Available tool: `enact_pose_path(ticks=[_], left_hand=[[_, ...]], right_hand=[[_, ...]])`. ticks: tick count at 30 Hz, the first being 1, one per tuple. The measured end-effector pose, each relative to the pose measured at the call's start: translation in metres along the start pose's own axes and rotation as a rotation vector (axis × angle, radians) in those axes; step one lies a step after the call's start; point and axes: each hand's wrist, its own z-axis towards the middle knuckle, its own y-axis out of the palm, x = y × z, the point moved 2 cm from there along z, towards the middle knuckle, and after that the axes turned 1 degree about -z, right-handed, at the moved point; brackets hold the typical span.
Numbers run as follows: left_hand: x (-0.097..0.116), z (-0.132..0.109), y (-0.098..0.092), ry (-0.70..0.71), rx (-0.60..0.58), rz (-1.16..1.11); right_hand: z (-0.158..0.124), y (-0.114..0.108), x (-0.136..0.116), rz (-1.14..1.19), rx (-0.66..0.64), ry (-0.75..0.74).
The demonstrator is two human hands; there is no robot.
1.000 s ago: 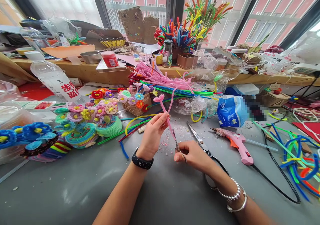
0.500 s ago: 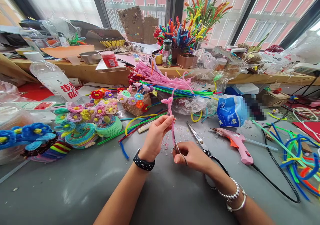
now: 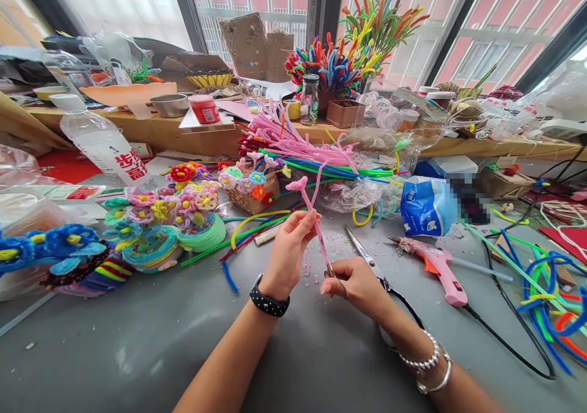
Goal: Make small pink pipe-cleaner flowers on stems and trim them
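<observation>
Between the thumb and fingers of my left hand [image 3: 288, 257] is a pink pipe cleaner [image 3: 306, 199], pinched partway along. Its top is bent into a small bud-like shape, and a second pink strand rises beside it. The lower end slants down to my right hand [image 3: 360, 287], which is closed on a small pair of scissors [image 3: 331, 271]. The scissor blades meet the pipe cleaner's lower part; much of the scissors is hidden by my fingers. A larger pair of scissors [image 3: 367, 255] lies on the grey table [image 3: 151, 346], partly behind my right forearm.
A pink glue gun [image 3: 438, 269] with a black cord lies at right, near tangled pipe cleaners [image 3: 545, 284]. At left stand pipe-cleaner flower pots [image 3: 153, 245] and a bottle [image 3: 103, 144]. Behind my hands lie a pink pipe cleaner bundle [image 3: 307, 144] and a blue packet [image 3: 424, 208].
The bud-shaped top has tipped left, away from the second strand, which now stands apart. The scissors have shifted slightly right along the lower end. The view has moved a little.
</observation>
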Motion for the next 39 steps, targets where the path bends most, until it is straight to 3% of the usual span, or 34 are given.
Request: enact_pose_path(ticks=[5,10,17,30,39], left_hand=[[0.001,-0.001,0.001,-0.002,-0.043,0.114],[0.005,-0.001,0.0,0.092,-0.061,0.538],[0.009,-0.008,0.014,0.139,-0.34,0.9],[0.006,-0.01,0.016,0.144,-0.419,0.957],[0.009,-0.01,0.014,0.097,-0.474,0.919]], right_hand=[[0.0,-0.001,-0.001,-0.016,0.036,-0.003],[0.0,-0.012,0.0,-0.105,0.231,0.007],[-0.001,-0.018,0.002,-0.114,0.263,0.014],[0.0,-0.018,0.002,-0.139,0.272,0.071],[0.0,-0.016,0.002,-0.099,0.211,0.045]])
